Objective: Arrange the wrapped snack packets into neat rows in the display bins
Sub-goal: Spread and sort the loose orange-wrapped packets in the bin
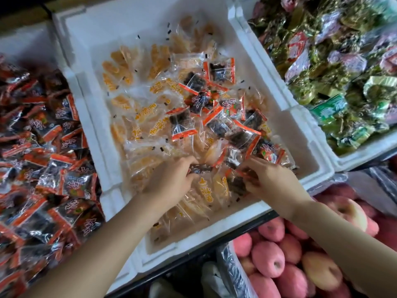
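Note:
A white foam bin (300, 117) in the middle holds clear packets of orange-yellow snack (137, 78) mixed with dark packets with red-orange edges (182, 123). The dark ones lie scattered over the right and centre of the bin. My left hand (169, 181) reaches into the near part of the bin and its fingers grip a dark packet (199, 168). My right hand (270, 179) is beside it, fingers curled round another dark red-edged packet (247, 173). The two hands are a short gap apart.
A bin on the left is piled with dark red-edged packets (47, 164). The right foam bin (365, 151) holds green and gold foil packets (335, 67). Pink apples (285, 254) fill a box below, at the lower right.

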Available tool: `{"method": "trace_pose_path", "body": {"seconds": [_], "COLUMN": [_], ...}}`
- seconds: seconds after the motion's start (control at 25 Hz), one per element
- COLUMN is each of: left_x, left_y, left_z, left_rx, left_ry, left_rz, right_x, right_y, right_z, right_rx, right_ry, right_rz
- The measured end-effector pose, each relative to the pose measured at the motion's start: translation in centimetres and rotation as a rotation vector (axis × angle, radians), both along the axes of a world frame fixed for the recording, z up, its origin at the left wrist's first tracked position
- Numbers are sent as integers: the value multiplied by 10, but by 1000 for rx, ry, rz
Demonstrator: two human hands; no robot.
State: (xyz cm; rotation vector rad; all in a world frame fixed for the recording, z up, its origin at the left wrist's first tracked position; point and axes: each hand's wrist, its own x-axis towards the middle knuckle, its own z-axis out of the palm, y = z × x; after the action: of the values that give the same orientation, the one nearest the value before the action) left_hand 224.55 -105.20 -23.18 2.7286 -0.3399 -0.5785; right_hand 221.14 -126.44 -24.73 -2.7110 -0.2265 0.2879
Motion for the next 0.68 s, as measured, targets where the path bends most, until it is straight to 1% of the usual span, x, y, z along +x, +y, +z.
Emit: {"method": "trace_pose_path", "body": {"seconds": [0.12, 0.2, 0.24, 0.28, 0.4, 0.44, 0.48, 0.6, 0.68], "left_x": [1, 3, 5, 7, 10, 10, 10, 6, 3], "left_y": [4, 5, 5, 3, -3, -5, -7, -8, -9], "left_z": [9, 17, 20, 22, 21, 18, 15, 9, 8], "left_rx": [-137, -289, -353, -397, -438, -442, -446, -467, -493], "left_ry": [-119, -228, -272, -299, -292, -278, -269, -256, -245], "left_rz": [98, 182, 213, 235, 267, 269, 269, 285, 300], "right_x": [7, 18, 24, 30, 45, 47, 50, 59, 59], "right_y": [-7, -5, -3, -1, 3, 4, 4, 4, 4], "right_z": [8, 13, 13, 11, -2, -5, -5, 7, 15], "right_rx": [273, 327, 313, 280, 33, -24, -38, 11, -31], "right_ry": [-162, -294, -313, -278, 12, 53, 50, 30, 31], "right_rz": [-166, -211, -202, -178, -69, -68, -99, -203, -249]}}
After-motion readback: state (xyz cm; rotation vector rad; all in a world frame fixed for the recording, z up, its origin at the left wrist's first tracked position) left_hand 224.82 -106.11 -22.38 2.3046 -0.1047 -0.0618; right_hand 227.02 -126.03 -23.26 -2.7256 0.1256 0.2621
